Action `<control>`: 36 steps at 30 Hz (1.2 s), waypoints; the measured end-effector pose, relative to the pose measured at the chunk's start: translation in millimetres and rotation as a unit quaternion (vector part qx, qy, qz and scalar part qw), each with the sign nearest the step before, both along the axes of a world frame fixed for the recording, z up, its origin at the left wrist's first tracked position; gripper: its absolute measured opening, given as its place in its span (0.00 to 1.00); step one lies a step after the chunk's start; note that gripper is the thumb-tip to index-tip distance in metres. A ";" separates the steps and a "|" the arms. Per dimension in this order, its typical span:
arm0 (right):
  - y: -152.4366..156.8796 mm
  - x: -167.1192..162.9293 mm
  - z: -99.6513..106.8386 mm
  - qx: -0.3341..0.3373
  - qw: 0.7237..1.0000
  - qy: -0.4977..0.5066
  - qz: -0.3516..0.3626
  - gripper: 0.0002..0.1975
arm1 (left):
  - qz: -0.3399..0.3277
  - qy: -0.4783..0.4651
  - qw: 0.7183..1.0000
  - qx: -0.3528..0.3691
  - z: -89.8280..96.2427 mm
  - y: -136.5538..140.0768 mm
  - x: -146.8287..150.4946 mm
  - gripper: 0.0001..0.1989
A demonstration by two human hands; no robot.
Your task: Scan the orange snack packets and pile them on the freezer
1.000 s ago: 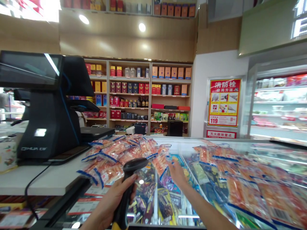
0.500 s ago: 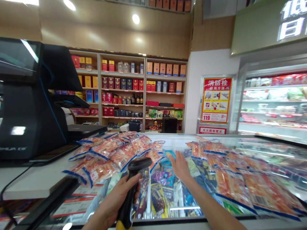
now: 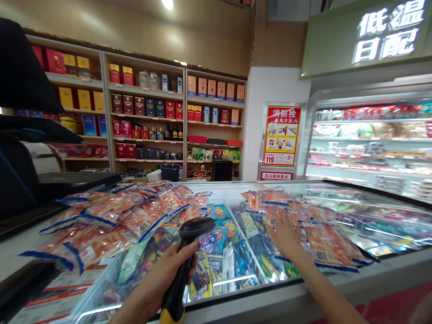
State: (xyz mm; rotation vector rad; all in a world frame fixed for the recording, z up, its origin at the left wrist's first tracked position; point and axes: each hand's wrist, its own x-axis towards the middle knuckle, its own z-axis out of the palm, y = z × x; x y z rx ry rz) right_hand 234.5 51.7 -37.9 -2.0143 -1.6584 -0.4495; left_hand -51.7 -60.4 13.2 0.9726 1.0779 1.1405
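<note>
While left fingers (image 3: pixel 189 252) grip a scanner (image 3: pixel 195 227), right fingers (image 3: pixel 282 223) spread over packets (image 3: pixel 320 245) on glass (image 3: pixel 236 281) before shelves (image 3: pixel 145 90).

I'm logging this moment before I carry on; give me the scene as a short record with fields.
Left hand: gripping a black-and-yellow scanner
Right hand: fingers spread, over the right pile of bags; contact unclear
Left pile of bags: heaped between the scanner and a black machine
Freezer: glass-topped, colorful packets visible inside
Background: shelves of boxes and bottles; red-and-yellow poster on the wall to their right
</note>
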 end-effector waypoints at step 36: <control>10.1 -49.7 20.1 0.121 0.880 0.404 0.217 0.12 | -0.073 -0.023 0.997 -0.011 24.4 -5.5 16.2 0.12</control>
